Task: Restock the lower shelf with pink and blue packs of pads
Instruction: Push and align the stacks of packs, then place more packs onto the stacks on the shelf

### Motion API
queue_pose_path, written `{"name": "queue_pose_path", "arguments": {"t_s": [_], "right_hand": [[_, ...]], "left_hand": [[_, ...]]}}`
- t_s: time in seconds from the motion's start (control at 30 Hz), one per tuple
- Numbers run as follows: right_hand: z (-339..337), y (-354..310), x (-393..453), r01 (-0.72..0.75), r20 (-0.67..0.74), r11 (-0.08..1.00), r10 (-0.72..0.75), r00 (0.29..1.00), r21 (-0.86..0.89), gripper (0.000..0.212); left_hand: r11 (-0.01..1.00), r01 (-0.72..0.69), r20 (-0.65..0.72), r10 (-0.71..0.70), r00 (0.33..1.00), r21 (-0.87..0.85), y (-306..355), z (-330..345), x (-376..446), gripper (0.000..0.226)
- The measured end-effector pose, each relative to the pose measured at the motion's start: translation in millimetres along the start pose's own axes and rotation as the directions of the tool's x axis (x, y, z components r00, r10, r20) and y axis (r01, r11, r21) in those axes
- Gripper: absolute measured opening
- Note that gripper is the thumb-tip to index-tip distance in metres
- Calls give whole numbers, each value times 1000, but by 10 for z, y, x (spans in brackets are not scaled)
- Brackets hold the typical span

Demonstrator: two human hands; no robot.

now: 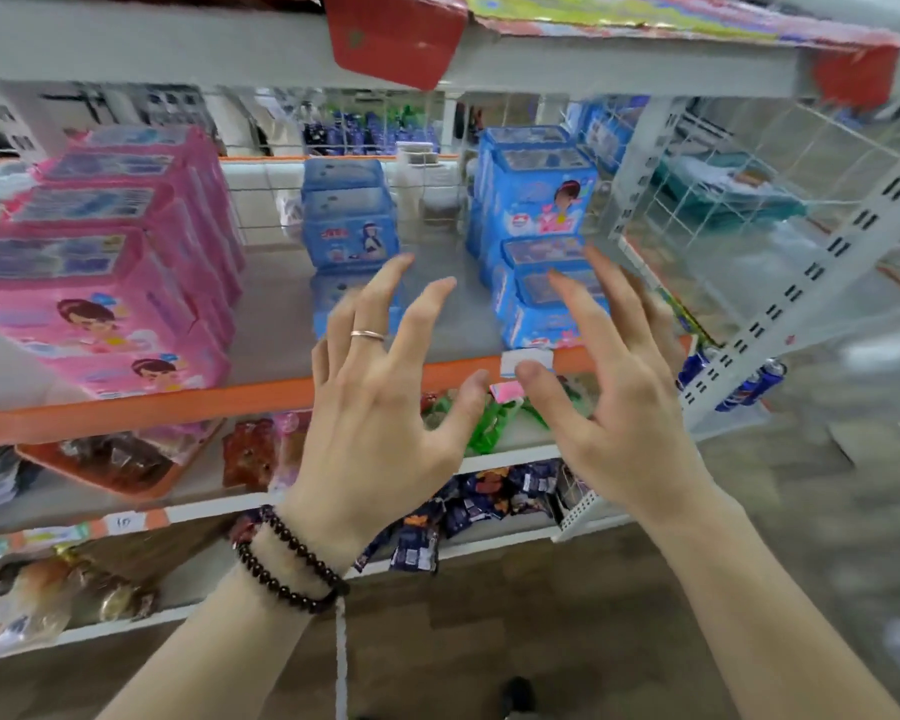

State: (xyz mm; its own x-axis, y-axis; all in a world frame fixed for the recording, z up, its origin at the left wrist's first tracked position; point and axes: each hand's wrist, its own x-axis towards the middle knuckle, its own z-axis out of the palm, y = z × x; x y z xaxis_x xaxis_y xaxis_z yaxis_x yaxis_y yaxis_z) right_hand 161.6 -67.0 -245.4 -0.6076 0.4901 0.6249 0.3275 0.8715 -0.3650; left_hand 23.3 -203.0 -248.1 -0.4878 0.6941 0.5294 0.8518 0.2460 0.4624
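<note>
Pink packs of pads stand in rows on the left of a grey shelf with an orange front edge. A short stack of blue packs sits mid-shelf, and a taller group of blue packs stands to the right. My left hand, with a ring and bead bracelets, is raised in front of the shelf with fingers spread and holds nothing. My right hand is raised beside it, fingers spread, in front of the lowest right blue pack; it is empty too.
A white wire grid closes the shelf's right end, next to a slotted upright. Lower shelves hold snack bags and a red tray. A red tag hangs from the shelf above. Wooden floor lies below.
</note>
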Motion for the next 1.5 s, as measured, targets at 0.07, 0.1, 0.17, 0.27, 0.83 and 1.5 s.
{"name": "queue_pose_path", "arguments": {"t_s": [0.07,0.1,0.17,0.27,0.83,1.5], "right_hand": [[-60,-30,-25,-8,-6,1000,8,1000,-29,60],[-101,-32,-33,-18,-4,999,18,1000,-43,61],[-204,-27,-32,-30,-1,998,30,1000,-46,62],[-362,27,78,2,-17,1000,-3,1000,-29,62],[-1178,544,1103,252,-150,966,-241,959,61,65],[-1109,218,2334,472,-81,865,-465,882,171,74]], "left_hand": [[999,-53,-3,53,999,15,16,24,40,65],[997,-74,-3,74,997,32,41,36,67,65],[991,-104,-16,106,994,83,114,23,105,64],[977,-151,-76,164,984,150,241,-86,220,62],[930,-209,-238,286,928,302,1240,-298,1177,54],[832,92,-403,165,900,546,1100,-979,1557,54]]}}
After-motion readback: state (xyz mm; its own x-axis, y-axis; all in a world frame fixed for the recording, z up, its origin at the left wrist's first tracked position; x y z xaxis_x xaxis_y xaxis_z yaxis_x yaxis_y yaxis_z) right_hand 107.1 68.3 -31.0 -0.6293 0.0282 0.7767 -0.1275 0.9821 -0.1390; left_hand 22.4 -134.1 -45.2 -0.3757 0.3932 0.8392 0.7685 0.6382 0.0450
